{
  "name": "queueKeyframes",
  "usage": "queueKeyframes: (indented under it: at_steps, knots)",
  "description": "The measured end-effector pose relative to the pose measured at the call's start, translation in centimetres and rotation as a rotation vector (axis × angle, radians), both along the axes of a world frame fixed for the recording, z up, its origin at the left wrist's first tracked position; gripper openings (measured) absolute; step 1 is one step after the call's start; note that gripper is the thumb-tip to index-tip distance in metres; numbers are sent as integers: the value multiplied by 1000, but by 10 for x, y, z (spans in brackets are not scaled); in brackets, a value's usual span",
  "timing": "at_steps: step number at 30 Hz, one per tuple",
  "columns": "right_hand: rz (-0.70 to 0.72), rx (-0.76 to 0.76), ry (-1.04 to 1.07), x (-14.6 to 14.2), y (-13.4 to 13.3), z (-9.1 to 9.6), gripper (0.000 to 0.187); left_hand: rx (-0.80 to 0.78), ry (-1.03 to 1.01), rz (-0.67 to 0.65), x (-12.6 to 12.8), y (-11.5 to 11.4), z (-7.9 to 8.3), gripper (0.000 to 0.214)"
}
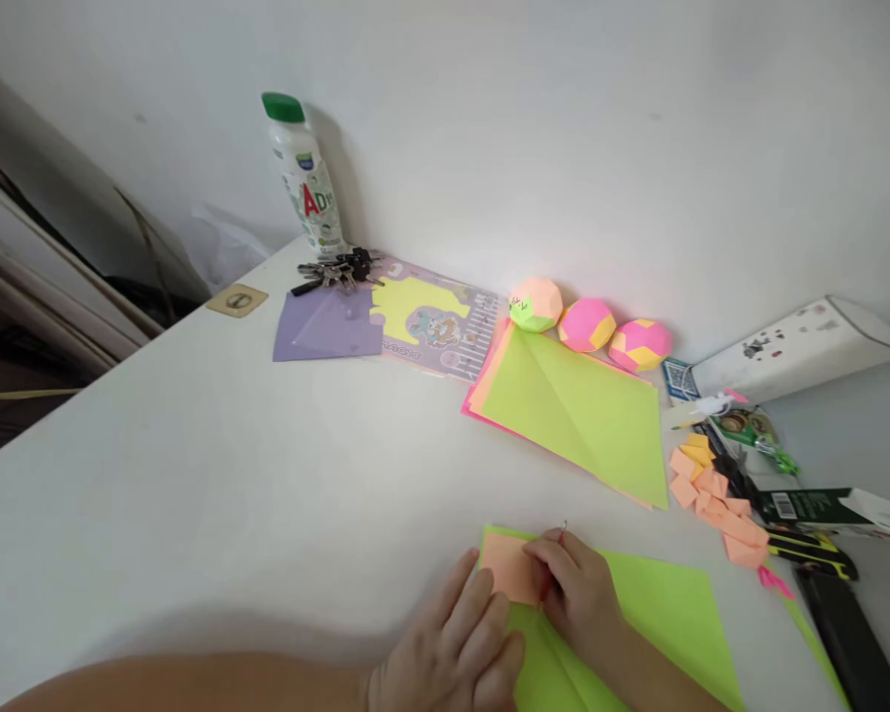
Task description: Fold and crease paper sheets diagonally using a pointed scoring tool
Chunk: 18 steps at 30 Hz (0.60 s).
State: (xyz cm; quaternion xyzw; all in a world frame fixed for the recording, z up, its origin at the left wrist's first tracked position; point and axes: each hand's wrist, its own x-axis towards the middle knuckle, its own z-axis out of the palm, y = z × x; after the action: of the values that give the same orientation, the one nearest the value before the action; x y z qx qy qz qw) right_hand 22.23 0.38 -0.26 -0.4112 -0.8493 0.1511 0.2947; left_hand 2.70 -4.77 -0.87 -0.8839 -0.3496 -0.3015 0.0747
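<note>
My left hand (456, 633) lies at the left edge of a small peach paper square (505, 566), its fingers stretched out over the paper. The square rests on the upper left corner of a lime green sheet (671, 603). My right hand (577, 588) grips a slim red pen-like tool (546, 585), whose thin metallic end sticks up above the fingers. Its lower tip touches or hovers close to the square's lower right corner; I cannot tell which. Part of the square is hidden under my fingers.
Behind lies a stack of coloured sheets (585, 405) with several folded paper balls (587, 324). Peach paper pieces (712, 489), a yellow-black cutter (812, 551) and a black case (856, 633) are at the right. Keys (341, 269) and a white bottle (308, 183) stand back left.
</note>
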Motion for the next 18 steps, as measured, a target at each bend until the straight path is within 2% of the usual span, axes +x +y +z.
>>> queueKeyframes:
  at_steps: [2,6,10,18]
  knots:
    - [1,-13,-17,1,0,0,33,-6,52,-17,-1,4,1,35]
    - [1,-96,3,0,-1,3,33,-185,282,-19,-3,11,4,66]
    - [-16,-128,29,-3,-1,2,32,-250,310,-8,-1,8,3,65]
    - [-75,-75,-51,-8,0,3,27,-296,307,12,0,3,3,68]
